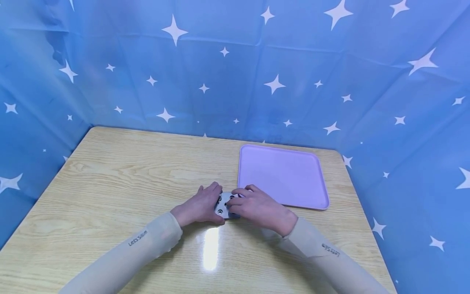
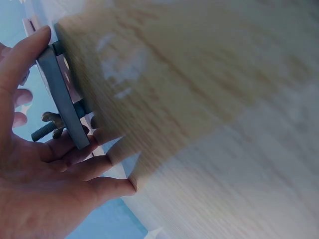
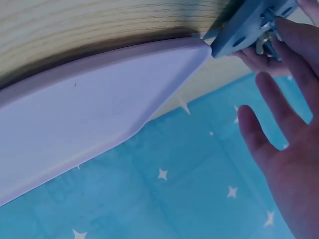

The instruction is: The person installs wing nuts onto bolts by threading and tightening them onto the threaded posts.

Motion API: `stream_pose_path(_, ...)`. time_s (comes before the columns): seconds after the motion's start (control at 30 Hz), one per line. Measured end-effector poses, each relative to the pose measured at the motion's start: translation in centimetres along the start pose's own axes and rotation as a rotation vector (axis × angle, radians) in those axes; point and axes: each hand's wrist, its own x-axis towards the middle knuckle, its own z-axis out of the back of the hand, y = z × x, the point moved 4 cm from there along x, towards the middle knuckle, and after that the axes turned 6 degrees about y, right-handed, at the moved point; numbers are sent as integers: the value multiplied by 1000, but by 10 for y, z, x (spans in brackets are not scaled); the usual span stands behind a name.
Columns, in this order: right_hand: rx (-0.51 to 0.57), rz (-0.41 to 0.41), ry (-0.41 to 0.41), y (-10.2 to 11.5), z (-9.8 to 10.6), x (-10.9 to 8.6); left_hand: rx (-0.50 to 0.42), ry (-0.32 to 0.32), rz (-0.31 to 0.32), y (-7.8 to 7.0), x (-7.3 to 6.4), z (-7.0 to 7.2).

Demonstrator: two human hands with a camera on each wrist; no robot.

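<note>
A grey metal plate point(image 1: 223, 201) with several round holes sits low over the table, between both hands. My left hand point(image 1: 201, 207) grips its left side, thumb at the near edge and fingers at the far edge. In the left wrist view, short dark feet show under the plate point(image 2: 61, 94), and a threaded stud point(image 2: 44, 131) with a brass-coloured wing nut point(image 2: 52, 118) stands on its upper face. My right hand point(image 1: 260, 209) reaches over the plate from the right. Its thumb and index finger pinch a small metal bolt point(image 3: 270, 19) at the plate; the other fingers are spread.
A shallow lilac tray point(image 1: 282, 175) lies at the back right, its near left corner close to the plate and right hand. The wooden table point(image 1: 128, 179) extends left and toward the front. A blue star-patterned curtain point(image 1: 227, 102) hangs behind and at both sides.
</note>
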Motion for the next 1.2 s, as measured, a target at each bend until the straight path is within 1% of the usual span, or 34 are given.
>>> stream_pose_path(0.3, -72, 5, -59, 1, -2, 5, 2, 1, -4, -2, 0, 1)
stream_pose_path(0.5, -105, -43, -47, 2, -6, 7, 14, -1, -11, -2, 1, 1)
stream_pose_path(0.6, -109, -82, -45, 3, -9, 9, 16, -3, -12, -2, 1, 1)
stream_pose_path(0.8, -59, -195, -59, 3, -14, 11, 25, 7, -5, -1, 1, 2)
stream_pose_path(1.07, -47, -332, -143, 9, -19, 12, 29, 10, 3, -1, 1, 1)
stream_pose_path(1.2, 0, -396, -152, 11, -19, 11, 24, 8, 7, -1, 1, 1)
